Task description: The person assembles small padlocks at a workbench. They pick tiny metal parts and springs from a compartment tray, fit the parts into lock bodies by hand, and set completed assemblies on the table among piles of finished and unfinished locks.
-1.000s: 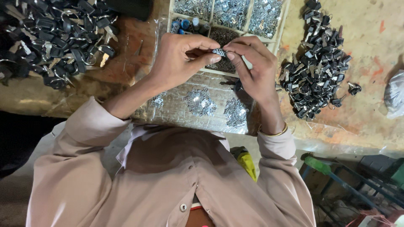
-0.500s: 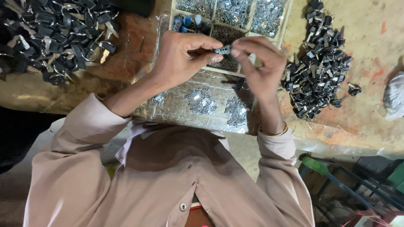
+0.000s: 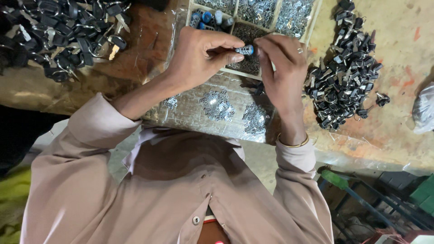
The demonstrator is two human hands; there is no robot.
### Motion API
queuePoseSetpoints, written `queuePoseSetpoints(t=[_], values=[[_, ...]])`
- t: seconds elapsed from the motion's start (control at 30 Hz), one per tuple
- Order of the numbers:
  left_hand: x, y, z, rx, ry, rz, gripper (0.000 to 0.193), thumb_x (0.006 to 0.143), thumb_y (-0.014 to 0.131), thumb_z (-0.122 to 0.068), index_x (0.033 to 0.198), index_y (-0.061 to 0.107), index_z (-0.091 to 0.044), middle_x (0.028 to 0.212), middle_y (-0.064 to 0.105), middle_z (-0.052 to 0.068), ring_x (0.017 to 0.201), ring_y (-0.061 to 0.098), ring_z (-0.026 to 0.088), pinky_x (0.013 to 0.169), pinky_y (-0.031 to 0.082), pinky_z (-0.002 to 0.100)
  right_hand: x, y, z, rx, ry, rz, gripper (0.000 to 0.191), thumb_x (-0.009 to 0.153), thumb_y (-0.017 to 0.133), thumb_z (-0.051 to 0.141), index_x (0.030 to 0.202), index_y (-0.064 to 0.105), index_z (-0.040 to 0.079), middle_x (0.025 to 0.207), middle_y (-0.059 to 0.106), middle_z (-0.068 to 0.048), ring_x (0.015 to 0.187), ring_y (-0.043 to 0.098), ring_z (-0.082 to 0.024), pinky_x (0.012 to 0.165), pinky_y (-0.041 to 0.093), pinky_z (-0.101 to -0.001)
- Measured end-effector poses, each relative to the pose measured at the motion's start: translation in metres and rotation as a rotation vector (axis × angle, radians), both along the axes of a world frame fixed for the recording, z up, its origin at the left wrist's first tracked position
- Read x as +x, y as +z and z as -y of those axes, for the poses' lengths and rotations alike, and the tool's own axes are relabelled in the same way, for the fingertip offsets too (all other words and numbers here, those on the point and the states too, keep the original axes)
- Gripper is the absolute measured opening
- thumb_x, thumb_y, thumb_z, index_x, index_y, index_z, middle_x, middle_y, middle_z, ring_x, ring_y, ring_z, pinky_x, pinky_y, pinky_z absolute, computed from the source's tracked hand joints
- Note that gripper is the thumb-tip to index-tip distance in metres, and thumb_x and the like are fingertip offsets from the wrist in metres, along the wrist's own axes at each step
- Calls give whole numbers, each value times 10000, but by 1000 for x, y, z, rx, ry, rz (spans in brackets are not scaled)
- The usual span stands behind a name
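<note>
Cluttered tabletop is carrying a compartment tray beyond both hands. Left hand and right hand are pinching one small cylinder between them. Assembly appears midway; black key piles beside the right hand are waiting.

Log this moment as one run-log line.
left hand: pinches small blue cylinder | right hand: fingertips on same cylinder | below: compartment tray | sides: black key piles

Packaging on the bench: one tray, one sheet, one bag

A wooden divided tray sits at twelve o'clock, its compartments full of small metal parts. A clear plastic sheet lies spread beneath it toward the centre, shiny and crinkled. A whitish plastic bag shows at three o'clock, cut off by the edge. No labels, signs or screens.
</note>
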State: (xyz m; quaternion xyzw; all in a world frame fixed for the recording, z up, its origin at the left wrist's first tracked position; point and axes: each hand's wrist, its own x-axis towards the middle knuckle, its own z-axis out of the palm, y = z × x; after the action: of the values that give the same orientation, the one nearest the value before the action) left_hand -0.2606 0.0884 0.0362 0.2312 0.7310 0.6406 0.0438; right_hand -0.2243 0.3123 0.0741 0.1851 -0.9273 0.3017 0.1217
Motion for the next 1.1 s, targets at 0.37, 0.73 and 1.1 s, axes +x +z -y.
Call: queuePoseSetpoints(t=[0.37,0.73,1.1], values=[[0,1,-2,-1,-4,-23,210,933,858,-30,1115,761,9,1004,795,140,911,807,177,761,646,270,5,-7,5,-357,31,162,168,1031,767,-46,1188,763,12,1152,685,-85,1045,668,-192,903,536,-302],[0,2,-2,14,-23,-20,201,938,842,4,1117,754,22,1007,794,138,939,805,172,779,648,263,4,-5,7,-330,74,112,178,1015,786,-46,1175,766,30,1127,661,-83,1007,665,-188,857,544,-302],[-3,-2,-1,4,-29,-94,195,960,839,1,1136,759,21,1026,795,137,938,806,171,762,656,250,7,-13,4,-272,63,18,214,997,808,-14,1195,790,66,1156,692,-78,1000,691,-186,812,567,-269]])
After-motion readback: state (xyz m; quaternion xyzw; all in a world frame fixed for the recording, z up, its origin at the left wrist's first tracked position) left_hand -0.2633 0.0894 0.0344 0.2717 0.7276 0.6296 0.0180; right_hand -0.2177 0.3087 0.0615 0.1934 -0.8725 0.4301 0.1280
